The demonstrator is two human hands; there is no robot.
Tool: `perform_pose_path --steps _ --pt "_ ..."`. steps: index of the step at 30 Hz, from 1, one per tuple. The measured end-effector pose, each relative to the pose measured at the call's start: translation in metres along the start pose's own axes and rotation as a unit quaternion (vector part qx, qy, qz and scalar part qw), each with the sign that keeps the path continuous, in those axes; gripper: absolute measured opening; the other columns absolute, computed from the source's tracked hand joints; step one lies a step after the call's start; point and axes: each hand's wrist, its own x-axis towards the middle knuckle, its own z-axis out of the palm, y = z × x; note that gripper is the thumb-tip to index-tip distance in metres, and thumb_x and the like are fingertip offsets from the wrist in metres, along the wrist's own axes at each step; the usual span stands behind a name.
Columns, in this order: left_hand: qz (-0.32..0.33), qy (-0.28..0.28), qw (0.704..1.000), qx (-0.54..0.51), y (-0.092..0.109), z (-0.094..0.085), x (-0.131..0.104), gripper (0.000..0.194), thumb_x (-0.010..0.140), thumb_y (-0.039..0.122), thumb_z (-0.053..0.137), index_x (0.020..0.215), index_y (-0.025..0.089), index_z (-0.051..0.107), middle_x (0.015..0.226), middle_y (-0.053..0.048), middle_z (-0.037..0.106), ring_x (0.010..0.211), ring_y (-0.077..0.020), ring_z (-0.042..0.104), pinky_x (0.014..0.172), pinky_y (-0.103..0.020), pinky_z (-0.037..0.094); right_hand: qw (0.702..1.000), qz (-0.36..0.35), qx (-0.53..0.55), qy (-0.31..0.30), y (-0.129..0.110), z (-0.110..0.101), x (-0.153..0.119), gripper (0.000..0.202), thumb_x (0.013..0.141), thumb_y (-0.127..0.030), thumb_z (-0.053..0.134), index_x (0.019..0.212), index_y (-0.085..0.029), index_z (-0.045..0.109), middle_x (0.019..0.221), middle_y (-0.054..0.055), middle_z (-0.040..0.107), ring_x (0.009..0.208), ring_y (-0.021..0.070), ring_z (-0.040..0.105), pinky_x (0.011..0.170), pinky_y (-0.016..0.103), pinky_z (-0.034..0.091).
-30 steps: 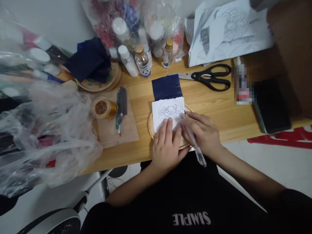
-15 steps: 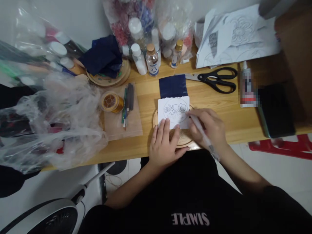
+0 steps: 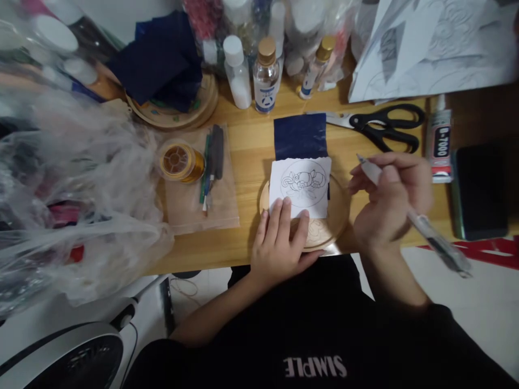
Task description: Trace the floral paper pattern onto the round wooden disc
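Note:
A small white paper with a line drawing inside a circle (image 3: 304,181) lies on a round wooden disc (image 3: 338,216). My left hand (image 3: 279,243) rests flat, its spread fingertips pressing the paper's lower edge. Just beyond the paper, a dark blue sheet (image 3: 300,135) sticks out. To the right, my right hand (image 3: 389,200) is raised clear of the paper and closed round a pen (image 3: 430,232) with a clear barrel. The pen's tip points up and left, away from the drawing. Part of the disc is hidden under the paper and my left hand.
Black-handled scissors (image 3: 385,127), a glue tube (image 3: 441,143) and a phone (image 3: 480,192) lie at right. Left are a spool of golden thread (image 3: 182,162), brushes on a clear bag (image 3: 219,210) and crumpled plastic (image 3: 101,237). Small bottles (image 3: 266,81) stand behind; drawn sheets (image 3: 430,54) lie back right.
My right hand has lifted the pen off the paper and moved right. My left hand stays on the paper. The camera view has shifted closer to the table.

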Motion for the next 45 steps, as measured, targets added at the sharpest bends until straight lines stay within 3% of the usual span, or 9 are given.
perform_pose_path --steps 5,9,15,19,23,38,45 --pt "-0.003 -0.003 1.0 -0.006 0.0 -0.001 0.0 0.069 0.096 0.066 0.03 0.133 0.013 0.057 0.135 -0.022 0.062 0.131 -0.0323 0.056 0.115 -0.043 0.031 0.999 0.012 -0.025 -0.016 -0.001 0.008 -0.002 0.008 0.082 -0.031 0.065 0.083 -0.024 0.064 0.071 -0.001 0.058 0.06 0.0133 0.055 0.055 0.03 0.043" --pt "-0.011 0.002 1.0 -0.013 0.001 -0.001 0.001 0.067 0.099 0.063 0.026 0.131 0.014 0.058 0.133 -0.022 0.062 0.13 -0.0318 0.057 0.115 -0.044 0.032 0.999 0.021 -0.013 -0.043 -0.006 0.016 -0.005 0.025 0.087 -0.041 0.056 0.074 -0.021 0.064 0.059 -0.004 0.053 0.049 0.0106 0.05 0.046 0.027 0.036" --pt "-0.005 -0.003 1.0 -0.019 0.0 -0.001 0.0 0.068 0.098 0.063 0.028 0.134 0.012 0.056 0.134 -0.023 0.061 0.131 -0.033 0.056 0.115 -0.045 0.032 0.998 0.044 -0.034 -0.022 -0.004 0.019 -0.006 0.036 0.09 -0.037 0.048 0.063 -0.02 0.064 0.054 -0.002 0.056 0.043 0.008 0.049 0.038 0.023 0.031" --pt "-0.006 -0.002 1.0 -0.017 0.0 -0.001 0.0 0.068 0.098 0.063 0.027 0.133 0.012 0.056 0.134 -0.023 0.062 0.13 -0.0329 0.056 0.115 -0.045 0.032 0.994 0.075 -0.074 -0.031 0.006 0.014 -0.008 0.014 0.081 -0.023 0.056 0.071 -0.023 0.067 0.059 -0.004 0.061 0.047 0.0086 0.054 0.042 0.022 0.041" --pt "-0.006 0.0 1.0 -0.017 0.001 -0.001 0.001 0.067 0.099 0.061 0.025 0.132 0.012 0.057 0.133 -0.023 0.062 0.13 -0.033 0.057 0.113 -0.045 0.034 0.991 0.075 -0.099 -0.046 0.015 0.01 -0.011 0.019 0.071 -0.012 0.053 0.07 -0.023 0.068 0.06 -0.005 0.063 0.048 0.0099 0.057 0.046 0.024 0.046" --pt "-0.014 -0.009 1.0 -0.021 0.002 -0.002 0.0 0.066 0.097 0.063 0.034 0.133 0.014 0.058 0.133 -0.021 0.063 0.134 -0.0319 0.052 0.115 -0.044 0.033 0.979 0.008 -0.174 -0.106 0.011 0.009 -0.012 0.023 0.069 -0.006 0.054 0.064 -0.023 0.069 0.057 -0.006 0.064 0.051 0.0104 0.059 0.05 0.023 0.047" --pt "-0.012 -0.016 0.999 -0.03 0.001 -0.003 0.0 0.068 0.095 0.066 0.038 0.132 0.013 0.06 0.134 -0.022 0.062 0.136 -0.0325 0.051 0.116 -0.044 0.032 0.971 0.022 -0.211 -0.109 0.006 0.009 -0.011 0.023 0.068 -0.009 0.052 0.063 -0.025 0.069 0.057 -0.005 0.066 0.053 0.0125 0.06 0.053 0.026 0.048"
